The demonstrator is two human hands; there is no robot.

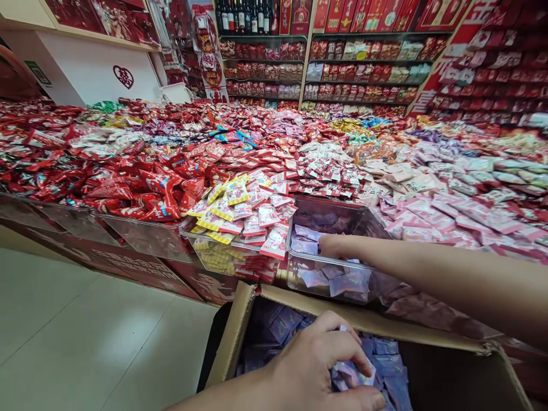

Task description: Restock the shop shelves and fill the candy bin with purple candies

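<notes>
My left hand (327, 357) is in an open cardboard box (363, 313), its fingers curled round a few purple candy packets (351, 374). More purple packets (387, 365) lie beneath it and fill the left part of the box. My right hand (336, 246) reaches over the rim into a clear plastic bin (293, 254); its fingers are hidden, so I cannot tell whether they hold anything. Light purple packets (306, 242) lie beside that hand, and more show through the bin's front wall.
Left of the bin, yellow and pink packets (244, 208) are heaped, with red packets (158, 194) farther left. Pink packets (449, 217) pile up on the right. Shelves (359, 60) of packets stand behind. A tiled floor (107, 325) shows at lower left.
</notes>
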